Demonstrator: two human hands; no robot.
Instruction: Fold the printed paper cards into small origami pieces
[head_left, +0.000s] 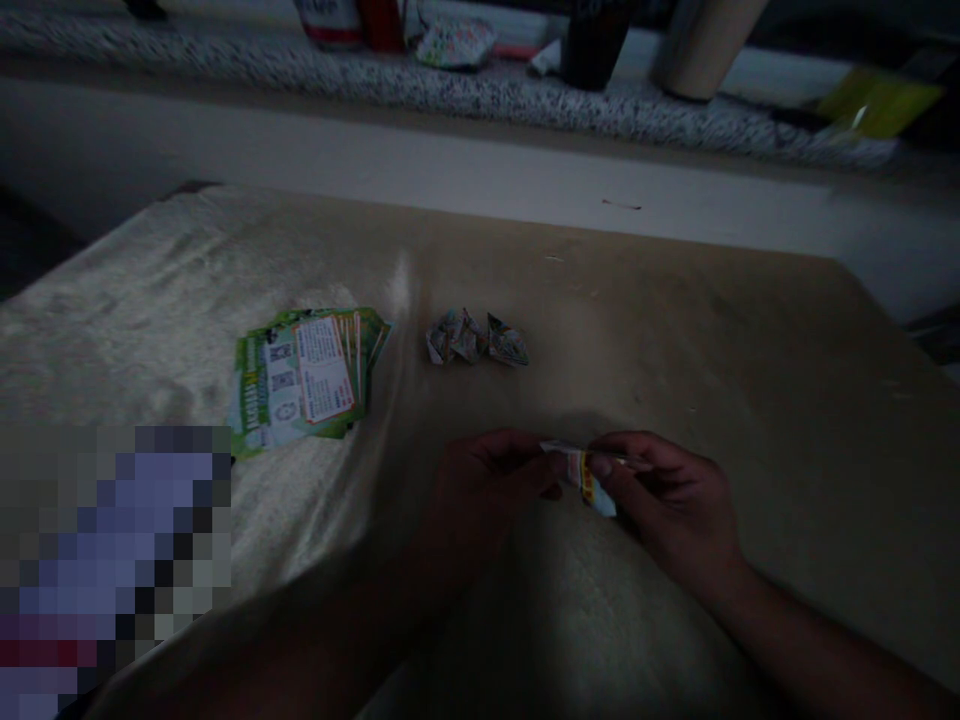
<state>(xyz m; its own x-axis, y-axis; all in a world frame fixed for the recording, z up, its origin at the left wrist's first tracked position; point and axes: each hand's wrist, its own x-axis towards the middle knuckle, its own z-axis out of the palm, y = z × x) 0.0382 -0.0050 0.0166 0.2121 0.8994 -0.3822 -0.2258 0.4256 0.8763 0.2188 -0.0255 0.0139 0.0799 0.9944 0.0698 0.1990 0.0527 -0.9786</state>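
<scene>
Between my two hands is a small folded piece of printed paper (588, 482), white with yellow and red print. My left hand (499, 485) pinches its left side between thumb and fingers. On the other side, my right hand (667, 490) grips it with the thumb on top. The paper is held just above the cloth-covered table (750, 380). Beyond my hands sit several small folded paper shapes (466, 338) in a short row. Left of them lies a fanned stack of green printed leaflets (311, 375).
A speckled stone sill (225, 62) runs along the wall behind the table. On it stand a dark cup (595, 42), a beige cylinder (705, 45), a crumpled printed packet (456, 42) and a yellow packet (877, 100). The lower left corner is pixelated.
</scene>
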